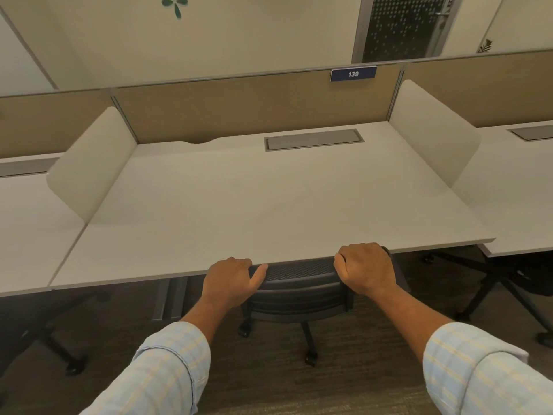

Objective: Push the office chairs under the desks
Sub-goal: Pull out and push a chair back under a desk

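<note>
A black office chair (299,290) with a mesh back stands at the front edge of a white desk (254,205) numbered 139. Its seat is hidden under the desktop; the top of its backrest touches or nearly touches the desk edge, and its wheeled base shows below. My left hand (232,283) grips the left end of the backrest top, thumb along the rim. My right hand (366,269) is closed over the right end of the backrest top.
White side screens (89,166) and a tan back panel (239,106) bound the desk. Neighbouring desks stand left (27,229) and right (514,190). Another chair's base (505,286) shows under the right desk, and more chair legs (59,348) under the left. Dark carpet covers the floor.
</note>
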### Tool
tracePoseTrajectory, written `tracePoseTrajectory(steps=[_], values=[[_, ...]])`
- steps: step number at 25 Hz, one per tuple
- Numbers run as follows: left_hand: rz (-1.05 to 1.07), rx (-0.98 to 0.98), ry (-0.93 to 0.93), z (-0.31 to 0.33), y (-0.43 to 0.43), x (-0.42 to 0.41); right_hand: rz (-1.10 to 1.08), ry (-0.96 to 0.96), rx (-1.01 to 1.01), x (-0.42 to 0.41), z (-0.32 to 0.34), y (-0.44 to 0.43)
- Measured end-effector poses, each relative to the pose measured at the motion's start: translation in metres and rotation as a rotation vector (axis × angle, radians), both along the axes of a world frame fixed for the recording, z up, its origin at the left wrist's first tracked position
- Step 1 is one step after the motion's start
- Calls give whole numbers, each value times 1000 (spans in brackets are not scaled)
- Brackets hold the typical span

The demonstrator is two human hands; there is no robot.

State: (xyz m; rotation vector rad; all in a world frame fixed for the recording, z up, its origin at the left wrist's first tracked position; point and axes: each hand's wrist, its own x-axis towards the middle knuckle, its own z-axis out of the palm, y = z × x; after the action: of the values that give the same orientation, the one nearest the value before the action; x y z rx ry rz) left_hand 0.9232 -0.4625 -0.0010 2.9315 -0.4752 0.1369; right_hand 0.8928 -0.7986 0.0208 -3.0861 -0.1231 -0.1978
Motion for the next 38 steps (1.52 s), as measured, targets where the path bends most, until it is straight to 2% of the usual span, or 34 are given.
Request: tracePoseTrajectory(steps=[15,19,26,31,38], values=[[-12,26,42,4,-12,-4,15,73,9,2,-7,-9],[-1,49,135,15,-26,-19,62,30,30,-2,-9,-5],[8,115,159,15,-21,-47,150,10,30,-8,-14,42],[37,158,109,12,-3,-60,175,-11,7,-10,-23,76],[79,139,112,20,78,-85,176,-12,-11,-25,-17,153]])
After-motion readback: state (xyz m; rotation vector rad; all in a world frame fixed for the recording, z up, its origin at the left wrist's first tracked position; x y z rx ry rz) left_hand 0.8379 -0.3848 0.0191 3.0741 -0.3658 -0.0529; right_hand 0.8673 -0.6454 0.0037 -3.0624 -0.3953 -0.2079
